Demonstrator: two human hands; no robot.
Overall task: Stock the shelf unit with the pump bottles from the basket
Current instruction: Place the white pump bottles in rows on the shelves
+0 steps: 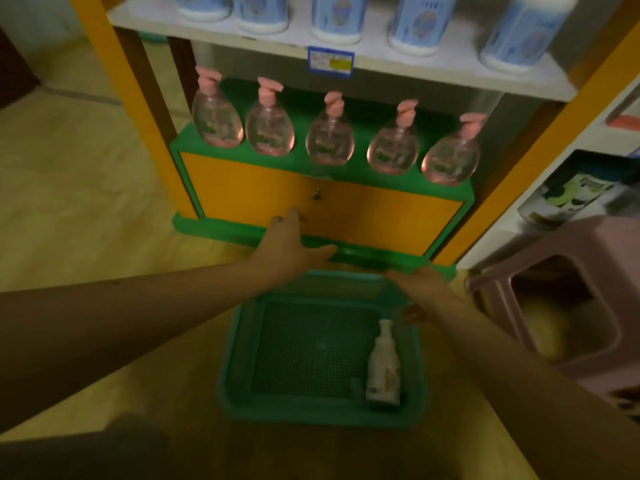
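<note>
Green plastic forms the basket (pixel 239 341) on the floor in front of the shelf unit (pixel 322 199), and one white pump bottle (pixel 382 367) lies along its right inner wall, pump end toward the far rim. Five pink pump bottles (pixel 329 136) stand in a row along the front edge of the unit's green lower shelf, under a white shelf carrying blue-labelled bottles (pixel 415 19). The left hand (pixel 291 244) hovers with fingers spread and straight above the basket's far rim, holding nothing, while the right hand (pixel 420 289) grips the far right corner of that rim, beside a pink stool (pixel 568 289).
</note>
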